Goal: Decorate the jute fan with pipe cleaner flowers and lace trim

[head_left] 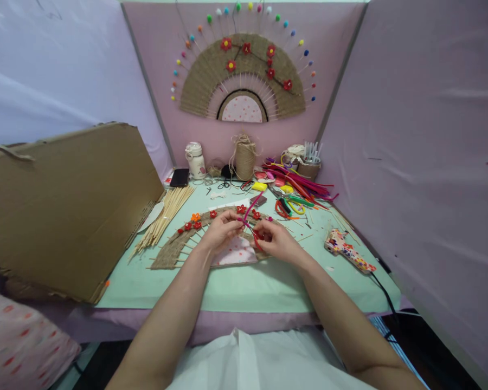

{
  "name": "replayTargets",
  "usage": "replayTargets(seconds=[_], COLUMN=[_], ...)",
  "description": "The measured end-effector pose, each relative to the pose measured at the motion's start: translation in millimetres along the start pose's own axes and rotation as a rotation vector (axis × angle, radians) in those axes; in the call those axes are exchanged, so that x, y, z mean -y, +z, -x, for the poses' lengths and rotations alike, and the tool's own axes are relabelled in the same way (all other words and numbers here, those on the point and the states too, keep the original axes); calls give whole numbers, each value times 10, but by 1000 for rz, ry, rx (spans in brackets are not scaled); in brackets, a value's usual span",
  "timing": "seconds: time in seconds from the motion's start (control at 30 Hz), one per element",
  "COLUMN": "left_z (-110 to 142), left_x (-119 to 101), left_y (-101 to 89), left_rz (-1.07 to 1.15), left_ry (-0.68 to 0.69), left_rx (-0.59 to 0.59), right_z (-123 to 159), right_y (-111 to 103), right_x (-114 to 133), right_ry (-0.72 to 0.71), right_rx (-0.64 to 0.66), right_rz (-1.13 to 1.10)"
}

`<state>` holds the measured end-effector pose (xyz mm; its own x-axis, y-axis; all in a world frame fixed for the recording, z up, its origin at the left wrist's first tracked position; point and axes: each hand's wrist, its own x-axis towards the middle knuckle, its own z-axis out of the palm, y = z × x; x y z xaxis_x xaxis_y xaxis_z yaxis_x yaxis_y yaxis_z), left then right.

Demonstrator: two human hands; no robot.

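My left hand [219, 233] pinches a magenta pipe cleaner [252, 203], one end of which sticks up past the fingertips. Small red-handled scissors [257, 241] sit in my right hand [277, 239], their tips close to the pipe cleaner by my left fingers. Whether the blades touch it is too small to tell. Below both hands lies a fan [166, 254] of brown twine and thin sticks, partly covered by them. Red flowers [241, 209] and an orange flower [196, 217] line its upper band, and a dotted white cloth [236, 252] fills its lower middle.
Bamboo sticks [166, 216] and a cardboard sheet [65, 211] are at left. Behind stand a white bottle [196, 161] and a twine spool [244, 158]. Pipe cleaners [305, 183], pliers [299, 200] and a glue gun [347, 251] lie right. A finished fan [199, 81] hangs on the wall.
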<state>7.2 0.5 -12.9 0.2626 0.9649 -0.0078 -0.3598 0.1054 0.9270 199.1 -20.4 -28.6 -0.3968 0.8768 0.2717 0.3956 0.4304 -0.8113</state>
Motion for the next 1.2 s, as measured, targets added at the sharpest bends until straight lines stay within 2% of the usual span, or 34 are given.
replayTargets(seconds=[0.13, 0.4, 0.63, 0.87, 1.03, 1.2], left_z=[7, -6, -13, 11, 44, 46], left_x=[18, 61, 53, 21, -2, 15], left_y=[-2, -34, -27, 1, 17, 6], left_rz=[-33, -59, -58, -68, -129, -163], left_ry=[-35, -90, -106, -112, -122, -132], left_rx=[49, 42, 33, 50, 59, 50], right_z=[-1, -1, 8, 6, -2, 5], right_y=[-28, -48, -84, -59, -25, 8], right_x=[1, 10, 71, 97, 27, 9], right_ry=[26, 61, 90, 90, 104, 80], right_rx=[58, 152, 174, 260, 254, 218], right_rz=[-27, -72, -19, -184, -176, -68])
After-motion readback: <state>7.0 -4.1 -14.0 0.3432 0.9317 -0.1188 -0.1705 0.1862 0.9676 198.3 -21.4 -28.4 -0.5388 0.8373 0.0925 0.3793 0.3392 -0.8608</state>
